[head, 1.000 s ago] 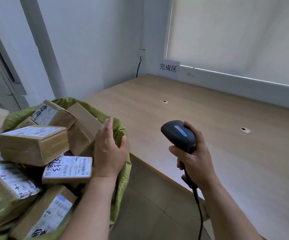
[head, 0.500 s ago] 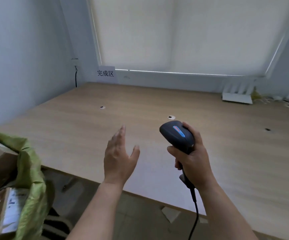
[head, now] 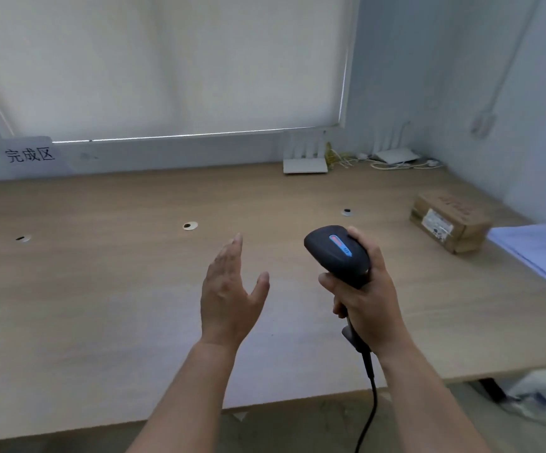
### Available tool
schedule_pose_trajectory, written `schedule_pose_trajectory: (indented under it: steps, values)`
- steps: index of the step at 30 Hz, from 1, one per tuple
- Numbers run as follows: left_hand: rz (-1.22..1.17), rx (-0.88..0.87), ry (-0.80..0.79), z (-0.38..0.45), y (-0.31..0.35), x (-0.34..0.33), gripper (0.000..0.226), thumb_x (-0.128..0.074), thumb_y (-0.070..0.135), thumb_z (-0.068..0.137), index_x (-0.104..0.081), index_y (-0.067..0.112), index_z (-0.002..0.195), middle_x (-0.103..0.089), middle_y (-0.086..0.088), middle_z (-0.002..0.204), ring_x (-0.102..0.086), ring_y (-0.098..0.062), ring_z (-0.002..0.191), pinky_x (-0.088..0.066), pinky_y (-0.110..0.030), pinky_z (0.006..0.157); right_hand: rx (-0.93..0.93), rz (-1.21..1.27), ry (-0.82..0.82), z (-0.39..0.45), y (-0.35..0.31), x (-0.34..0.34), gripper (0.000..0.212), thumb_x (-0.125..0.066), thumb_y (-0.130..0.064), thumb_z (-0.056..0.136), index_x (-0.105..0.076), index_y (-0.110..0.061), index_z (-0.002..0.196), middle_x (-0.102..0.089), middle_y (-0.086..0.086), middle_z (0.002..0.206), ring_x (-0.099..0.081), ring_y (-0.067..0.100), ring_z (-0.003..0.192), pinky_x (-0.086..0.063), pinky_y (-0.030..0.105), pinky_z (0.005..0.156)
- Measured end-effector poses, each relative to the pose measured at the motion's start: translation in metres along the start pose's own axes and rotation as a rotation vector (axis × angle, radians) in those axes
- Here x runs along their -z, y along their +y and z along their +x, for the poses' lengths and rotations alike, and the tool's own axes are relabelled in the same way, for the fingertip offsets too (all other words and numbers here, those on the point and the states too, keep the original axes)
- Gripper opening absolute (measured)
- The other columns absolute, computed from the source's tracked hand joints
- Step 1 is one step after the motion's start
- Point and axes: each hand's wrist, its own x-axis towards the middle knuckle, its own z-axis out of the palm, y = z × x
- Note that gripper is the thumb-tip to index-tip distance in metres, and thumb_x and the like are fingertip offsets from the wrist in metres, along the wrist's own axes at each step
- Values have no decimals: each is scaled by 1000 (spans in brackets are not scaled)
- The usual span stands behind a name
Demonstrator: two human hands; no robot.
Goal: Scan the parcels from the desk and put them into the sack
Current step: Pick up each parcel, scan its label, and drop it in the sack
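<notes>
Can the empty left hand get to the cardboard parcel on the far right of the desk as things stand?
Probably, with a stretch. The left hand is open and the desk between is bare, but the parcel lies beyond the right hand gripping the scanner, so it must cross over.

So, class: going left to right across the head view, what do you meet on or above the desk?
Wall sign → left hand → scanner held by right hand → cardboard parcel → white sheets.
</notes>
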Motion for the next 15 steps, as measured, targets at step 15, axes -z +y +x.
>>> schedule_pose_trajectory:
  steps: [15]
  values:
    - [-225,-203,-267,63,140,-195,72,-67,29,86,-33,12,147,-44,-10,145,-40,-26,133,-39,-42,106,-17,-193,390,62,13,189,72,-75,0,81,-50,-56,121,-63,6,100,-52,13,51,-45,22,46]
